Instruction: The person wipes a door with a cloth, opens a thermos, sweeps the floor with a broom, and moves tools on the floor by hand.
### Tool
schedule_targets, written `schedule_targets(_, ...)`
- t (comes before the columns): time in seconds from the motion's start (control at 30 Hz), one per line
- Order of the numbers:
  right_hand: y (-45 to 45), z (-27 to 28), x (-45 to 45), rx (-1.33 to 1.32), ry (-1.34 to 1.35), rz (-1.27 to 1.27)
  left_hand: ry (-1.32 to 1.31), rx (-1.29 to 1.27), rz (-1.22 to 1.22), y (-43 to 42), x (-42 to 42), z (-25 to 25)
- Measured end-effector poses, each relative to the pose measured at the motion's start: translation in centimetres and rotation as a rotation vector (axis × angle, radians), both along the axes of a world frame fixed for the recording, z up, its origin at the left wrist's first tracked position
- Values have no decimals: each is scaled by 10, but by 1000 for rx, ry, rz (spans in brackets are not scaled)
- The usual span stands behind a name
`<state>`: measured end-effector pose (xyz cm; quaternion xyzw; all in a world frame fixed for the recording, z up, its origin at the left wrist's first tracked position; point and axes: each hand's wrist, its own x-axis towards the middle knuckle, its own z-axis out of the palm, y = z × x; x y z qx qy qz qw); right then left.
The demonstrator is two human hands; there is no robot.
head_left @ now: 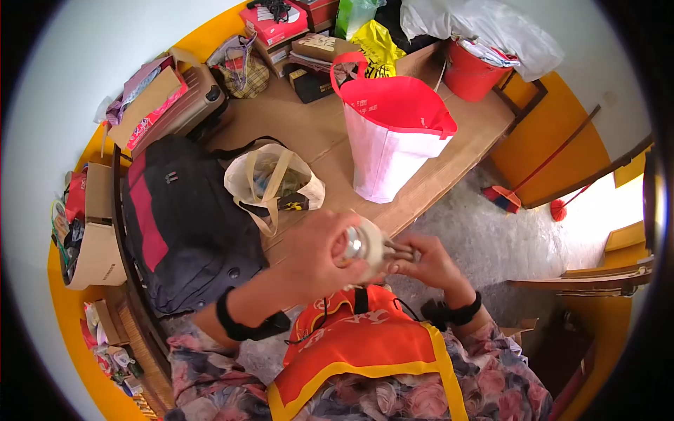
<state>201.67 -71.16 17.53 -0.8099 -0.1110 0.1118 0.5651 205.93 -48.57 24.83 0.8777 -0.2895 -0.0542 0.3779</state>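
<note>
In front of my chest, my left hand [316,247] is wrapped round a cream round object with a shiny silver middle [375,247]. Its exact kind I cannot make out, as it is blurred and partly covered by my fingers. My right hand [427,262] pinches thin greyish rod-like parts on its right side. Just beyond my hands, a cream tote bag [239,184] stands with its top open and some contents showing. Farther right, a tall white-and-red bag [382,165] stands upright on the cardboard-covered surface [319,130].
A large black bag [200,224] with a red stripe lies at the left. Behind it are a suitcase [189,109] and a checked bag [246,76]. A red bucket [470,74] stands at the back right. A broom [502,198] rests on the floor beyond the surface's edge.
</note>
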Motion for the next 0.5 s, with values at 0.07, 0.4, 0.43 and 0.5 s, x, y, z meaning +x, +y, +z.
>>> schedule_targets(0.07, 17, 19, 23, 13, -190, -34, -101, 77, 109, 15, 14, 24)
schedule_targets(0.4, 0, -12, 22, 187, 132, -260, -302, 81, 598, 100, 117, 49)
schedule_targets(0.43, -3, -14, 20, 183, 165, -297, -310, 96, 627, 104, 127, 42)
schedule_targets(0.5, -8, -14, 17, 193, 166, -345, -317, 123, 636, 109, 145, 19)
